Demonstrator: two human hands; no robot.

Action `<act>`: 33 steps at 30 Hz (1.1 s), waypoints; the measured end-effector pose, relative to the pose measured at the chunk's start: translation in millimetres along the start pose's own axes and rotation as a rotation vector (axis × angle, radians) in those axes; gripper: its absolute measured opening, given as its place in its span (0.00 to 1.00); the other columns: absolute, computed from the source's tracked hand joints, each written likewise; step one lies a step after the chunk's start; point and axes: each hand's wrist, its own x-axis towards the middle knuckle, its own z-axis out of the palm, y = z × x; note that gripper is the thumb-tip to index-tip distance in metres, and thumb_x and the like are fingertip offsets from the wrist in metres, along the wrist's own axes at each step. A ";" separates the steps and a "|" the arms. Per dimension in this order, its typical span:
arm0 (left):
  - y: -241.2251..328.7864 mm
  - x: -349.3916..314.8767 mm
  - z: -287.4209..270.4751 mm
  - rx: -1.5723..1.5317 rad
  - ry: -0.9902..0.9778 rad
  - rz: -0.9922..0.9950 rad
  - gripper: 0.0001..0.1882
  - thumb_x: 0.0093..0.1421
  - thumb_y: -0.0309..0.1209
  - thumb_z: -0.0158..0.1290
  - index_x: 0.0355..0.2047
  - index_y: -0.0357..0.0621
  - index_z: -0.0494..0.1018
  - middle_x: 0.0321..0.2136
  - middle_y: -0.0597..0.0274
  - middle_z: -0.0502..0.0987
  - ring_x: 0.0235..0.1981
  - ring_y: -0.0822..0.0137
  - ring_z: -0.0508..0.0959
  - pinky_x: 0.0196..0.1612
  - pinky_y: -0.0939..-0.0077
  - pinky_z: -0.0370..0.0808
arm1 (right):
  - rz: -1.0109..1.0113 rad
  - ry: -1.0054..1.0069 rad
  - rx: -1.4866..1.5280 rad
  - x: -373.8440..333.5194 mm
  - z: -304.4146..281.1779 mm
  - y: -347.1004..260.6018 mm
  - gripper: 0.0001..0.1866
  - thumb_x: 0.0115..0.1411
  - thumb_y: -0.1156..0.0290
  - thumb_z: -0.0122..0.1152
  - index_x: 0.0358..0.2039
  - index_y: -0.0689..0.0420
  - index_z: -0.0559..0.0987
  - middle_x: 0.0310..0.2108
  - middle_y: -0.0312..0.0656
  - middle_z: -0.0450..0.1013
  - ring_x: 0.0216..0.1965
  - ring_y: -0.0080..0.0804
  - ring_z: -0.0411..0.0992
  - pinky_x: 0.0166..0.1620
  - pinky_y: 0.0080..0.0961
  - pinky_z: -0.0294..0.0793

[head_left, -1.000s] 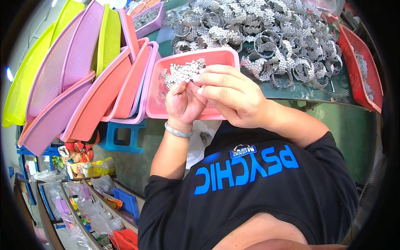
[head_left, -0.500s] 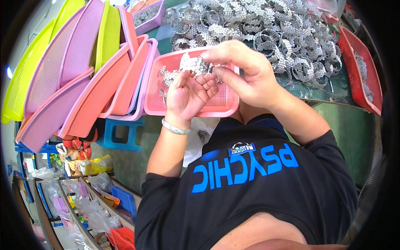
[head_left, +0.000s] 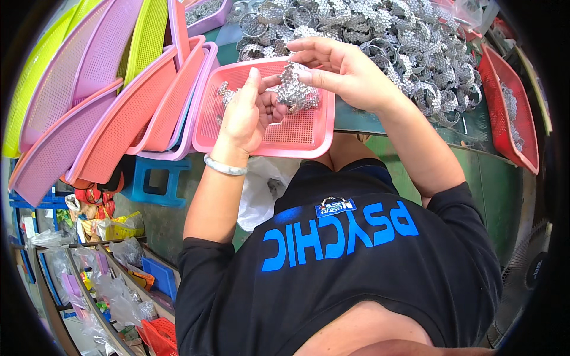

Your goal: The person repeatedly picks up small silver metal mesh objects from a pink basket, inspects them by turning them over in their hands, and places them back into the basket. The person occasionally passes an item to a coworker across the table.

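Observation:
A bunched silver band of small scale-like plates (head_left: 295, 89) is between my hands, above a pink perforated basket (head_left: 267, 151). My right hand (head_left: 350, 71) comes from the right, its thumb pressed against the band's upper part and its forefinger stretched above it. My left hand (head_left: 246, 115), with a pale bangle on the wrist, is at the band's left side. Its thumb points up, its forefinger reaches to the band and the other fingers curl against its edge. More silver pieces (head_left: 225, 93) lie in the basket, partly hidden behind my left hand.
A large heap of silver scale bands (head_left: 380, 35) covers the green table behind the basket. Nested lilac, orange and lime baskets (head_left: 127, 113) lean at the left. At the right edge stands a red basket (head_left: 513, 113) holding silver pieces. A blue stool (head_left: 157, 178) is below left.
My left hand has turned from palm up to thumb up beside the band. The silver band now hangs bunched between both hands. The whole view has shifted slightly.

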 end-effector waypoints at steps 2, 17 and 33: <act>-1.4 -1.3 0.0 -0.018 -0.002 0.019 0.30 0.63 0.52 0.35 0.45 0.32 0.65 0.20 0.65 0.71 0.22 0.75 0.70 0.27 0.84 0.66 | 0.039 0.034 0.080 -0.8 1.5 4.0 0.22 0.56 0.71 0.57 0.51 0.62 0.67 0.45 0.44 0.69 0.47 0.26 0.67 0.51 0.23 0.66; -14.9 -6.1 -1.5 0.048 -0.008 0.311 0.27 0.63 0.43 0.43 0.53 0.31 0.59 0.27 0.63 0.73 0.29 0.77 0.70 0.35 0.83 0.66 | -0.001 0.219 0.176 -8.6 14.3 14.3 0.23 0.54 0.74 0.59 0.51 0.63 0.66 0.45 0.42 0.68 0.45 0.25 0.67 0.48 0.22 0.67; -23.8 -6.4 11.3 0.118 0.028 0.491 0.38 0.49 0.25 0.60 0.57 0.34 0.52 0.37 0.58 0.66 0.39 0.71 0.70 0.42 0.79 0.72 | -0.402 0.352 -0.298 -16.8 36.9 13.9 0.27 0.44 0.81 0.61 0.48 0.60 0.69 0.41 0.45 0.70 0.42 0.35 0.70 0.44 0.26 0.71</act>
